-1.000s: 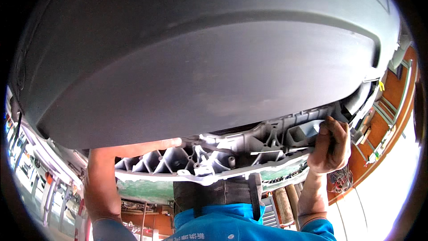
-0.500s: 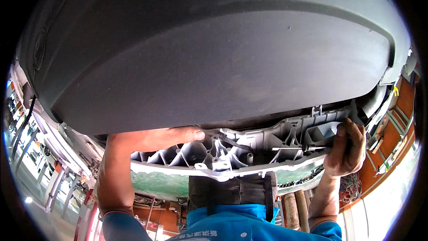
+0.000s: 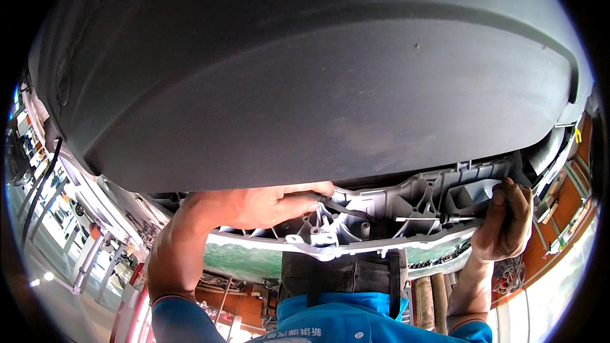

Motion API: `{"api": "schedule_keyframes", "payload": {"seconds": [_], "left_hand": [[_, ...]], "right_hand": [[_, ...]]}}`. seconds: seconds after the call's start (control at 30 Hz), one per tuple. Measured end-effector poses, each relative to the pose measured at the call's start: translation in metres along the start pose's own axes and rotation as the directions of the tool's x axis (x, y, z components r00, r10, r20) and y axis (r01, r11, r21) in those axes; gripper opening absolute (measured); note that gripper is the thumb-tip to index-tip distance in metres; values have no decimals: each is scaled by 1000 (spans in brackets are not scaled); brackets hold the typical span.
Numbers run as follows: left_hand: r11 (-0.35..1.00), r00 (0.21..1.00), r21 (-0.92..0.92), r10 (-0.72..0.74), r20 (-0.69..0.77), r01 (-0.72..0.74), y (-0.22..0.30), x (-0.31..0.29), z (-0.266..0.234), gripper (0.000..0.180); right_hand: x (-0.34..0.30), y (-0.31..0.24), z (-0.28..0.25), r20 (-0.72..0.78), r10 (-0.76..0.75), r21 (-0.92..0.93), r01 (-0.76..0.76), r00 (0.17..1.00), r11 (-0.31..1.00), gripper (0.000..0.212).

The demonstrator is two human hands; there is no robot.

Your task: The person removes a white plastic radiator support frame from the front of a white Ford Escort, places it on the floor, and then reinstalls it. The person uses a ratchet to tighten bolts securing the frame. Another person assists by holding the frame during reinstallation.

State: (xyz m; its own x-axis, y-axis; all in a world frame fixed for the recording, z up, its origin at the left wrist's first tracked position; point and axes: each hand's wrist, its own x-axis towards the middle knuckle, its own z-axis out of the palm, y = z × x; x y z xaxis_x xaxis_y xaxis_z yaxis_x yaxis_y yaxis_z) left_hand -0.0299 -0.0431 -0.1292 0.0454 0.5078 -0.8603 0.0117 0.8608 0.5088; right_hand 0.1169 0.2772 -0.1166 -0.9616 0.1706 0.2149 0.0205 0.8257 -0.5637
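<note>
A grey ribbed plastic frame (image 3: 419, 194) crosses in front of me, under the lower edge of a large dark grey moulded panel (image 3: 330, 95). My left hand (image 3: 267, 206) reaches in from the left, its thumb and finger closing on the end of a black cable or strap (image 3: 348, 211) that lies over the ribs. At the frame's right end my right hand (image 3: 505, 222) is closed, fingers bent. A thin metal rod (image 3: 416, 219), like a screwdriver shaft with a dark collar, runs along the frame into that hand; its far end is hidden by the fingers.
Behind the frame's lower edge shows a green surface (image 3: 254, 257). Two brown rolls (image 3: 432, 302) stand near my right forearm, and a tangle of cords (image 3: 510, 274) lies beyond it. Racks and shelving (image 3: 92, 254) fill the left side.
My left hand has moved right along the frame and its thumb now meets the black cable. My right hand stays at the rod. The whole view has shifted slightly.
</note>
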Motion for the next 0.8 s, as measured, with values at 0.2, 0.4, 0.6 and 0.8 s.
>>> {"api": "schedule_keyframes", "payload": {"seconds": [0.2,0.4,0.6,0.8], "left_hand": [[933,789,25,319,-525,-360,-36,18,42,29],[938,812,296,314,-493,-183,-17,10,26,31],[985,999,-167,47,10,-44,12,-4,-3,33],[922,978,-353,197,71,-161,-19,9,21,28]], "right_hand": [[0,2,0,-21,-21,5,21,1000,1000,25],[-3,3,-3,8,15,9,-15,1000,1000,25],[-1,2,1,-19,-9,14,10,1000,1000,25],[-3,2,0,-16,9,19,-9,1000,1000,27]]}}
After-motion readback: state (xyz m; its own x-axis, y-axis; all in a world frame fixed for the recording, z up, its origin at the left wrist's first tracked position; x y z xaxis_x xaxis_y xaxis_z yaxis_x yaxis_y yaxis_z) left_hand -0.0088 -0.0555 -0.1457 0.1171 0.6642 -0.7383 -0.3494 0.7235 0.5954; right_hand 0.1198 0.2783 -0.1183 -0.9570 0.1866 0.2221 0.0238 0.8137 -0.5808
